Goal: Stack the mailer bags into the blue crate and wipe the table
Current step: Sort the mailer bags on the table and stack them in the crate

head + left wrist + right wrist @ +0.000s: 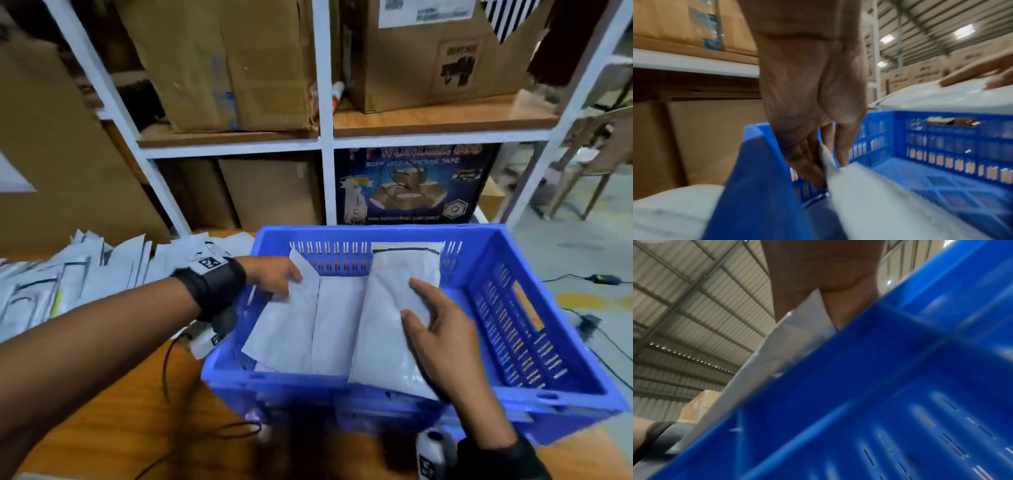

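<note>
Basically mid-placement: both hands are inside the blue crate (394, 233) lowering mailer bags. Left hand (274, 274) pinches the far corner of the left bag (284, 329), thumb on top and fingers under per the left wrist view, probably to steer that edge down along the crate wall beside it. Right hand (435, 325) lies on the right bag (387, 325) with fingers spread; the right wrist view suggests the thumb tucks under its near edge, so it looks like a light hold, pressing the bag flat so it stacks neatly. Count: two light grey bags visible in the crate, side by side and slightly overlapping under the hands; whether more lie beneath, can't tell. The loose pile (68, 274) outboard of the left wrist is too jumbled to count. One crate. No wiping cloth visible.
</note>
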